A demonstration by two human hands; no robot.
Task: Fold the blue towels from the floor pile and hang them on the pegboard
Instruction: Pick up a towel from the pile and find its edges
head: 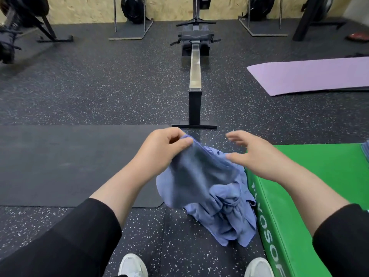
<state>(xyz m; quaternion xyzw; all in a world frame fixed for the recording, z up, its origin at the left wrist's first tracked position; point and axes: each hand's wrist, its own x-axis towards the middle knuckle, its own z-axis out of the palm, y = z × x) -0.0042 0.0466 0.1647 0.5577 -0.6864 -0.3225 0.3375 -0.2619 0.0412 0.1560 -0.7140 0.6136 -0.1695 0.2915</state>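
Note:
A heap of crumpled blue towels [225, 218] lies on the speckled floor against the green box. My left hand [161, 150] pinches one corner of a blue towel [197, 176] and holds it up above the heap, so the cloth hangs down. My right hand [253, 154] hovers just right of that towel, fingers spread and blurred, holding nothing. A few folded blue cloths [365, 151] show at the right edge on the green box. No pegboard is in view.
A green padded box [311, 188] stands at my right. A black mat [65, 164] lies to the left, a purple mat [311, 76] at the far right. A rowing machine [195, 76] stretches ahead, with stands along the wall. My white shoes [132, 265] show below.

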